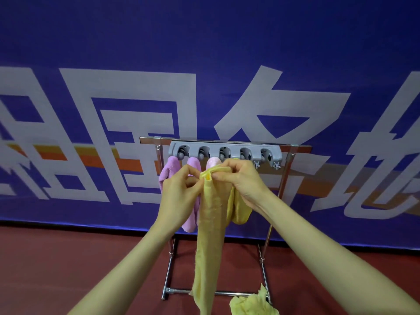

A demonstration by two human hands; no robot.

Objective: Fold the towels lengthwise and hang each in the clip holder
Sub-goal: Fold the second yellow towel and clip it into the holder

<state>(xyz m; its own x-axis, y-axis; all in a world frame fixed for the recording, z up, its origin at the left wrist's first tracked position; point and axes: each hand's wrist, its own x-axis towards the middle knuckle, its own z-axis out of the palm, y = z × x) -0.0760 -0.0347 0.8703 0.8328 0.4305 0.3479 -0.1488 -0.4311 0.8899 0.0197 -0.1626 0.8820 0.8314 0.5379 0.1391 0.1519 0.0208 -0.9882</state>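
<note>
— So, both hands pinch it?
— Yes: left hand (181, 189) and right hand (241, 178) grip the folded yellow towel (210, 223) below the clip holder (225, 152). Keep the fold tight; aim for the free fifth clip (267, 154).

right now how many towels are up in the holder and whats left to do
Done: four towels hang from the grey clip holder: two purple, one pink, one yellow. In hand: the left hand and right hand pinch the top of a long yellow towel, not yet clipped. Left: the rightmost clip looks free, and another yellow towel lies on the floor.
</note>
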